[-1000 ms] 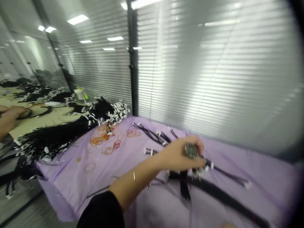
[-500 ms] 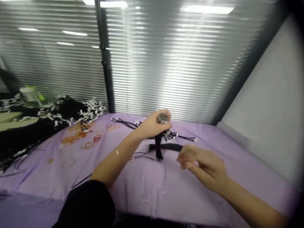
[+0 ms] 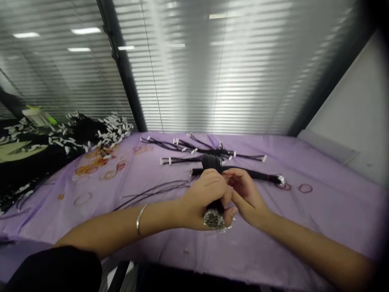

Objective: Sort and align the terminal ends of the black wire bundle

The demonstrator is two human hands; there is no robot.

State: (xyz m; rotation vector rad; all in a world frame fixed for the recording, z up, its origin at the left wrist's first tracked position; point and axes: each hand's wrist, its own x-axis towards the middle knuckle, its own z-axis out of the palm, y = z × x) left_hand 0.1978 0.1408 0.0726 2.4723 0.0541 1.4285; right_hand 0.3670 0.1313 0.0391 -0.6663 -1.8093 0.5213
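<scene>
My left hand (image 3: 209,190) is wrapped around a thick bundle of black wires (image 3: 212,163). The bundle's silvery terminal ends (image 3: 214,219) point down toward me, below my fist. Against the bundle's far side rests my right hand (image 3: 247,196), its thumb and fingertips drawn together beside my left knuckles. What lies between those right fingertips is hidden. Just behind both hands, another bound black wire bundle (image 3: 253,174) lies across the table, with shiny ends at both sides.
Loose black cables with white connectors (image 3: 209,152) lie near the window. A red rubber band (image 3: 305,188) is at the right, and yellow and red rubber bands (image 3: 91,166) are scattered left. A big heap of connector cables (image 3: 82,136) fills the far left of the purple-covered table (image 3: 170,251).
My left hand has come down and closer, and the bundle's terminal end has swung from top to bottom. My right hand has moved left from open air to the bundle.
</scene>
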